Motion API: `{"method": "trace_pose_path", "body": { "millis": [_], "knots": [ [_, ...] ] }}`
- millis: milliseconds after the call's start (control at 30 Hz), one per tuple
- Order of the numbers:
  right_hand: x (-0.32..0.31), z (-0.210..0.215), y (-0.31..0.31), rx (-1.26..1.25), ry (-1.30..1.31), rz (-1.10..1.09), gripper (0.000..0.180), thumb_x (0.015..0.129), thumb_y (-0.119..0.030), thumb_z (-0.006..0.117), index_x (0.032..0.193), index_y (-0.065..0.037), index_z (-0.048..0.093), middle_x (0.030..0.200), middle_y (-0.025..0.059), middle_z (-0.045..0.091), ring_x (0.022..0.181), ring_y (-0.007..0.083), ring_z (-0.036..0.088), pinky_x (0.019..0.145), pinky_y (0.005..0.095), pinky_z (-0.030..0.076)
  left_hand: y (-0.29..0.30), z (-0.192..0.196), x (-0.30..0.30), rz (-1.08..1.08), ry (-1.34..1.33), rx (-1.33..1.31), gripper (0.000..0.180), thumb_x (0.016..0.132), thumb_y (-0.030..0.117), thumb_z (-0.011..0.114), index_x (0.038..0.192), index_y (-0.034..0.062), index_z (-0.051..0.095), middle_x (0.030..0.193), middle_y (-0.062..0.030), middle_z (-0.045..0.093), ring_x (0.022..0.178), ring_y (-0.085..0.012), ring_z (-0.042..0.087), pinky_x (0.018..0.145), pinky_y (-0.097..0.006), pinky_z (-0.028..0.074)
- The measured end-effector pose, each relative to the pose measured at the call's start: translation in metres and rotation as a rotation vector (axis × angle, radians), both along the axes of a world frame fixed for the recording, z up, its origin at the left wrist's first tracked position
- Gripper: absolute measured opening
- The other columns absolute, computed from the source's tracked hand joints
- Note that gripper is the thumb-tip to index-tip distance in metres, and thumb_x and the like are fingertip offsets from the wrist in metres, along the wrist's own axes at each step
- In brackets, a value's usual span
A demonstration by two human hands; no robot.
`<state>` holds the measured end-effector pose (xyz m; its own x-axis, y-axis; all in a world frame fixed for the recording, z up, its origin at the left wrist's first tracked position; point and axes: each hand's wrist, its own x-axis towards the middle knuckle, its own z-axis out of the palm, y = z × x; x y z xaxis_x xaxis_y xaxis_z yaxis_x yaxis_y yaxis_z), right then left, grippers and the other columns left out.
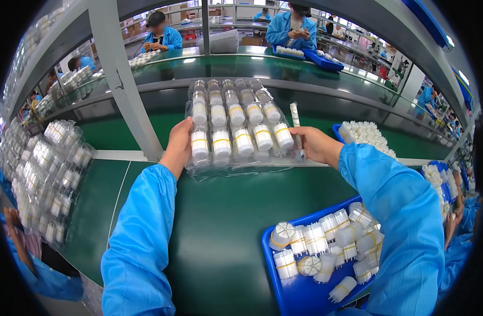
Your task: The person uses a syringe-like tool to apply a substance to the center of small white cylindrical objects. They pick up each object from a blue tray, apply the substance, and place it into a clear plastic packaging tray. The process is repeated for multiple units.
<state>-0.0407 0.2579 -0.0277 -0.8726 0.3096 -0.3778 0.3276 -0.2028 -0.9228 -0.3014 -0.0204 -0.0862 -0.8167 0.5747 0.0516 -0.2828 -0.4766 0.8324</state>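
Note:
A clear plastic blister tray (225, 171) spans the space between my hands, over the far side of the green bench. Rows of white cylindrical parts (221, 144) with yellow bands fill its pockets; the farthest row looks clearer and greyer. My left hand (178, 146) grips the tray's left edge. At the right edge, my right hand (315, 144) is closed on the tray with its thumb along the side. Beside that hand stands a narrow pale strip (294, 113), whose kind I cannot make out. Fingers under the tray are hidden.
A blue bin (270, 258) of loose banded cylinders sits at the near right, partly behind my right sleeve. Stacked filled trays (52, 179) stand at left. A grey post (123, 79) rises left of my hands. White parts fill another bin (365, 137). Co-workers sit across the conveyor (225, 68).

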Motion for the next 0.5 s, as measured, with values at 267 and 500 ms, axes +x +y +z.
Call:
{"method": "trace_pose_path", "body": {
  "millis": [267,500],
  "knots": [
    [-0.019,0.020,0.002,0.049,-0.043,-0.081,0.033,0.097,-0.029,0.053,0.119,-0.005,0.060,0.109,0.0079,0.069,0.096,0.0217,0.067,0.081,0.0384,0.055,0.009,0.009,0.008,0.017,-0.034,-0.023,0.032,0.106,0.023,0.044,0.122,-0.0028,0.054,0.111,-0.0171,0.064,0.094,-0.0294,0.066,0.081,-0.046,0.056],
    [-0.050,0.016,0.046,0.239,-0.040,-0.134,0.025,0.090,-0.028,0.058,0.100,-0.006,0.066,0.087,0.0064,0.066,0.075,0.0181,0.062,0.066,0.0347,0.050,0.039,0.000,-0.002,0.139,0.089,-0.082,0.025,0.104,0.022,0.050,0.110,-0.0005,0.059,0.090,-0.0056,0.062,0.069,-0.0134,0.060,0.058,-0.031,0.050]
  ]
}}
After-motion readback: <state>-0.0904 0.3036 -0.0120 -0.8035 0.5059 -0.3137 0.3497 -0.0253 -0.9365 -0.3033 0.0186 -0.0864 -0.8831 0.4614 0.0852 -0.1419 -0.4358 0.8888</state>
